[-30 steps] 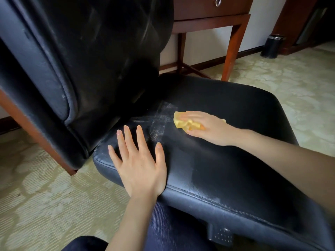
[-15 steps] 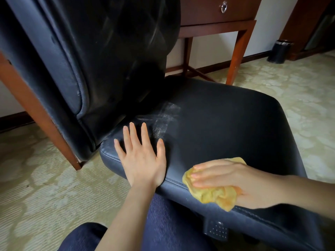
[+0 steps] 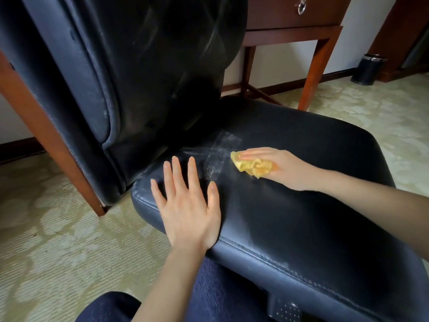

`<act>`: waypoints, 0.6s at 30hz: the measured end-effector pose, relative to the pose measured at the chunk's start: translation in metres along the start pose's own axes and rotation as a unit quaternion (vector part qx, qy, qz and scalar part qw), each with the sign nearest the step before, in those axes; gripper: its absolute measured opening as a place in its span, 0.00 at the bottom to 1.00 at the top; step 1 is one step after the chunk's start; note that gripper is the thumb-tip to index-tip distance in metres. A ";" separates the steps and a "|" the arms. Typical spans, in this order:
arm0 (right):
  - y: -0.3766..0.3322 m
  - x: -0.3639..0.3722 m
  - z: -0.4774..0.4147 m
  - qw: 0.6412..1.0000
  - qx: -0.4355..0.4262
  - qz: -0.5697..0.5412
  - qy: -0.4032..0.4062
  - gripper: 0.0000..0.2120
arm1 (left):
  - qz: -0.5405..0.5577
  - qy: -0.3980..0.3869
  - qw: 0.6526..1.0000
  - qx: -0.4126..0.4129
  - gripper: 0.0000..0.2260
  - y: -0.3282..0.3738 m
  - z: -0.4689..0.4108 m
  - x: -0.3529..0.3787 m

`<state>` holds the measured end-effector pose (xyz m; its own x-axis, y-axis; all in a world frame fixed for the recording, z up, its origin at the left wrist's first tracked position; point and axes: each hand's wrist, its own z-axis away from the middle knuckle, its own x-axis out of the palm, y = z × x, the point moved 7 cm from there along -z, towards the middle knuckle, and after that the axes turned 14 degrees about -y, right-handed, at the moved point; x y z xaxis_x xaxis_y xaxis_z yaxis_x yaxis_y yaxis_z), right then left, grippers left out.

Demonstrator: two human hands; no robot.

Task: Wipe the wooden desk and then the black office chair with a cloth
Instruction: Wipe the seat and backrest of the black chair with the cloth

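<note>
Left of the seat [image 3: 313,217] of the black office chair [image 3: 144,94], one leg of the wooden desk [image 3: 44,135] slants down to the patterned pale carpet [image 3: 58,252]. The chair's single backrest rises from the seat's far left edge, its leather scuffed and streaked with grey.

On the seat's left corner lies the left hand [image 3: 188,205], palm down, all five fingers straight and spread, holding nothing. Below the seat's near edge, one leg in dark blue trousers [image 3: 209,293] shows.

Just beyond the left hand's fingertips, towards the seat's back, one pale dusty smear [image 3: 219,156] marks the leather. Touching the right end of that smear is the one yellow cloth [image 3: 251,167], crumpled and lying on the seat. The right hand [image 3: 282,169] covers it, fingers straight and close together, pressing the cloth flat against the leather; the thumb is hidden by the bunched cloth, so whether it pinches cannot be told. The right forearm reaches in across the seat's right half.

Behind the seat, two more desk legs stand on the carpet, making three in view, with one drawer above them bearing one metal ring pull [image 3: 301,6]. Well beyond the seat's far right corner, one black bin [image 3: 368,69] with a silver rim stands by the wall.
</note>
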<state>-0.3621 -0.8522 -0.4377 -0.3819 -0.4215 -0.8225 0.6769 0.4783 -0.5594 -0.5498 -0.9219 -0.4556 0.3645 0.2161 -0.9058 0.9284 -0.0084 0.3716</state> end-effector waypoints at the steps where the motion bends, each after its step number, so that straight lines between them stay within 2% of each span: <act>1: 0.005 -0.006 -0.013 1.000 0.006 -0.012 0.014 0.20 | 0.002 0.003 1.000 0.001 0.31 0.000 0.000 -0.001; 6: 0.032 -0.028 -0.066 0.993 0.074 -0.054 0.071 0.19 | 0.014 0.003 1.000 0.010 0.30 0.000 -0.001 0.000; 10: 0.040 -0.038 -0.108 0.986 0.133 -0.021 0.097 0.17 | 0.019 0.010 1.000 0.016 0.28 -0.001 -0.001 0.001; 15: 0.038 -0.045 -0.142 0.981 0.162 -0.029 0.105 0.18 | 0.027 0.018 0.999 0.018 0.27 -0.002 -0.004 0.002; 18: 0.034 -0.043 -0.138 0.982 0.151 -0.058 0.094 0.19 | 0.031 0.021 0.999 0.018 0.27 -0.003 -0.005 0.001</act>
<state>-0.4097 -0.7119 -0.4355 -0.5578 -0.2968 -0.7751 0.7666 0.1736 -0.6182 -0.5522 -0.9172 -0.4563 0.4185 0.2554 -0.8716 0.9065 -0.0578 0.4183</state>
